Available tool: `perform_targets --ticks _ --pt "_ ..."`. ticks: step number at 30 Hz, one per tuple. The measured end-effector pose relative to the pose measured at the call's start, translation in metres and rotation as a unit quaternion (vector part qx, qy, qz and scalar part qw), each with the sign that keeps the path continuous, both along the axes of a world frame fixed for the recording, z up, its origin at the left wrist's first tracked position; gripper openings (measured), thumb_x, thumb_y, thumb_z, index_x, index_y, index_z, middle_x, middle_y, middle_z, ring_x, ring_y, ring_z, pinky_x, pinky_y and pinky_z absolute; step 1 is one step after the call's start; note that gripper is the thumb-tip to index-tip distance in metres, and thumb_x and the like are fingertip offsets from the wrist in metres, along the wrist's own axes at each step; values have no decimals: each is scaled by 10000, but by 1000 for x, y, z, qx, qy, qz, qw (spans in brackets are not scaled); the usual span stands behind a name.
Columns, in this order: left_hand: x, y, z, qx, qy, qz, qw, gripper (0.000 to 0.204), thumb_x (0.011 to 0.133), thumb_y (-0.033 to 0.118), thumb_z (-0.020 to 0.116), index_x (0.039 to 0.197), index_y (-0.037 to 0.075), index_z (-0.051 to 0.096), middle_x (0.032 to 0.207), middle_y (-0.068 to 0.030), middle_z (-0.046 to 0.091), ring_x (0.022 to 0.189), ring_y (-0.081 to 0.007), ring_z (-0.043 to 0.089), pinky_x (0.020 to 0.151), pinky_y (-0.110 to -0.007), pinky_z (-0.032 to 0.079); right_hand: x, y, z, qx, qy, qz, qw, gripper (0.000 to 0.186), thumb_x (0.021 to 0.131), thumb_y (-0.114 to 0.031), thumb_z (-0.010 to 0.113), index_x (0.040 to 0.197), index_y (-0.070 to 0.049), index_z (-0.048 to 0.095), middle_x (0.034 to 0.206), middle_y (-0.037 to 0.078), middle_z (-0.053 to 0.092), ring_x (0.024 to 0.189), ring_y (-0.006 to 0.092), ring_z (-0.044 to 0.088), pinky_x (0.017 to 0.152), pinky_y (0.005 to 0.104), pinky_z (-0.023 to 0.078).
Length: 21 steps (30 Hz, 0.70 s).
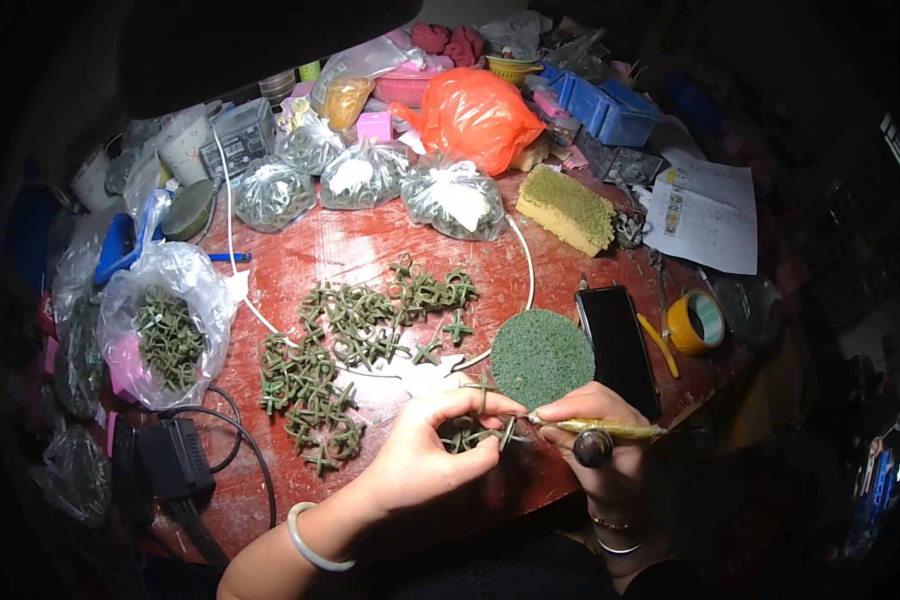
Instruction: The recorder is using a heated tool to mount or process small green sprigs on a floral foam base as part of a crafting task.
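Observation:
My left hand (435, 450), a pale bangle at its wrist, pinches small green branched pieces (485, 425) at the lower middle. My right hand (610, 455) grips a yellow tool (630, 430) with a thin tip at those pieces, along with a dark cylindrical tool (593, 449) pointing toward me. Just beyond my hands lie a round green speckled pad (542, 355) and a loose heap of similar green pieces (310, 380). A white paper (430, 375) lies under part of the heap.
On the red table (270, 500) are an open bag of pieces (170, 340), tied bags (360, 180), an orange bag (475, 120), a sponge (565, 208), a phone (615, 340), yellow tape (695, 322), papers (705, 215), a black adapter (175, 455), cables and blue bins (600, 105).

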<state>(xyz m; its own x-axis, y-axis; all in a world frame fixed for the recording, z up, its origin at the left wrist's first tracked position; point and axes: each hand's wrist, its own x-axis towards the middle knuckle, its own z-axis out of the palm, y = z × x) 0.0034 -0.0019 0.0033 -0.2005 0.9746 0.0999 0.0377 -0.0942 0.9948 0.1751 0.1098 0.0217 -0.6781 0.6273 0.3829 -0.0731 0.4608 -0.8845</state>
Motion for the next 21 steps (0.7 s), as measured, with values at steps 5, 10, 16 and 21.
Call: perform_targets --ticks 5,10,16,21 --pt "0 0 1 -19 -22 8 1000 304 785 99 668 1073 1 666 951 -33 633 898 -107 569 861 -274 450 5 0 4 19 -36 43 998 158 775 -25 737 922 -33 682 808 89 664 725 174 647 645 277 496" --pt "-2 1 -5 5 -3 -17 1000 303 785 72 634 1081 21 673 903 -13 615 884 -103 568 848 -280 448 5 1 -7 51 19 -22 998 167 767 3 732 921 -30 676 806 88 659 715 177 642 646 276 498" --pt "0 2 1 -7 -85 -18 996 292 796 69 636 1082 30 676 931 -15 610 902 -103 562 880 -280 437 5 -5 -4 21 53 -69 996 179 757 7 746 920 -18 676 810 92 656 719 168 635 644 269 496" --pt "-2 1 -2 1 -63 -19 998 295 804 65 630 1094 34 674 943 -22 615 907 -106 564 889 -284 437 5 -6 -6 -36 13 -52 998 191 756 -8 756 931 -17 680 820 95 660 726 165 635 647 271 492"
